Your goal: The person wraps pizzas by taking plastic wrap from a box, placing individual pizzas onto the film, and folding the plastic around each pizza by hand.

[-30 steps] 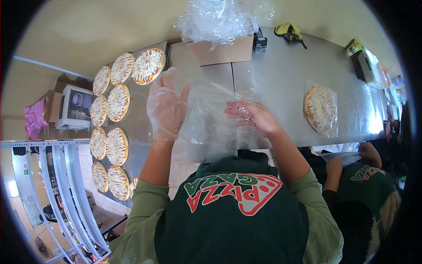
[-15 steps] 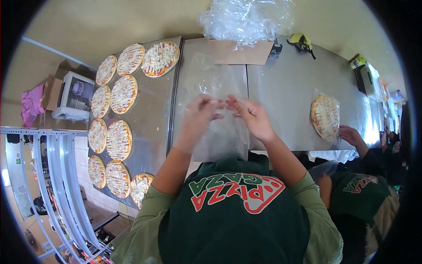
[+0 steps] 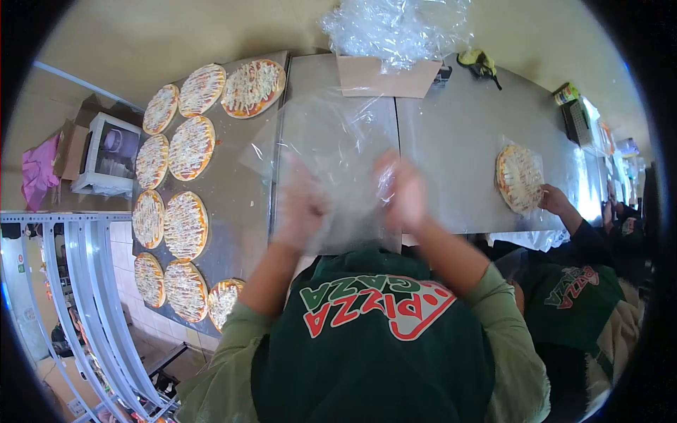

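Note:
A clear plastic bag (image 3: 335, 137) is spread out in front of me above the steel table, between my two hands. My left hand (image 3: 303, 211), smeared by motion, has its fingers curled on the bag's left side. At the opposite side, my right hand (image 3: 405, 194) grips the plastic, also blurred. Several topped pizzas stand to the left of my left hand; the nearest large one (image 3: 186, 225) has white sauce stripes over cheese.
A cardboard box (image 3: 386, 76) heaped with clear plastic bags (image 3: 398, 32) stands at the back. On the right, a co-worker's hand (image 3: 556, 199) touches a bagged pizza (image 3: 520, 178). A yellow-black item (image 3: 479, 65) lies behind. Metal shelving (image 3: 92, 282) is at far left.
My hands have moved apart and slightly down, and the bag has lifted and spread between them. The co-worker's hand stays at the bagged pizza.

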`<act>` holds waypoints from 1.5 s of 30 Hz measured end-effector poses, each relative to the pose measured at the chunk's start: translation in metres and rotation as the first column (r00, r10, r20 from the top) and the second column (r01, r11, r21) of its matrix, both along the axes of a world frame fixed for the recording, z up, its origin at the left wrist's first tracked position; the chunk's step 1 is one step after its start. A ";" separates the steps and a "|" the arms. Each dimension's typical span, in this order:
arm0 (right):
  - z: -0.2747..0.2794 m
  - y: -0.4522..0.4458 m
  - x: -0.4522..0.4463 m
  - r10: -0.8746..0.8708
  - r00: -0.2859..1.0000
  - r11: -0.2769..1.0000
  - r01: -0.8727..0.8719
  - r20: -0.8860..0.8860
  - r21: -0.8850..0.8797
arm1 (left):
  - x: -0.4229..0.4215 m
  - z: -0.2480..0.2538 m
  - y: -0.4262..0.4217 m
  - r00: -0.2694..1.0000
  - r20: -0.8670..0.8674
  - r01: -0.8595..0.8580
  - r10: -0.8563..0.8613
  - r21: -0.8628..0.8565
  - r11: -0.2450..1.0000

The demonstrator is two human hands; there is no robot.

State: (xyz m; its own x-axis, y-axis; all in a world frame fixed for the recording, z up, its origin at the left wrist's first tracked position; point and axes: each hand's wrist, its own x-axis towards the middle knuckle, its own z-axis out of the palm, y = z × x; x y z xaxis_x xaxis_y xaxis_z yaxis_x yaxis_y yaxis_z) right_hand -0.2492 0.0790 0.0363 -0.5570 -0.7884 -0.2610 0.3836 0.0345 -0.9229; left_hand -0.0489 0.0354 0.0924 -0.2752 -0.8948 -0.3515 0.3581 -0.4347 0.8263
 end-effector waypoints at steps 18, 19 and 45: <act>-0.110 0.079 -0.202 0.473 0.504 0.702 0.281 -0.723 0.655 | 0.023 -0.142 -0.022 -0.088 0.766 0.434 0.637 -0.546 0.717; -0.106 0.078 -0.200 0.489 0.512 0.687 0.273 -0.706 0.674 | 0.008 -0.132 -0.018 -0.002 0.747 0.519 0.665 -0.568 0.639; -0.049 0.067 -0.164 0.853 0.019 0.520 0.078 -0.522 0.851 | -0.146 -0.116 -0.024 -0.220 0.972 0.921 0.088 0.177 0.347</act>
State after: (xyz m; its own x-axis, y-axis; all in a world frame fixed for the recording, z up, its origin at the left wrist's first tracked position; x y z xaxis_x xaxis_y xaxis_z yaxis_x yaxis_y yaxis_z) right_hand -0.4131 0.1459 -0.0127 -0.3324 -0.8696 -0.3650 -0.9099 0.3975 -0.1186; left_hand -0.1950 0.0118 -0.0239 -0.6506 -0.6630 -0.3704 -0.7449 0.6521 0.1410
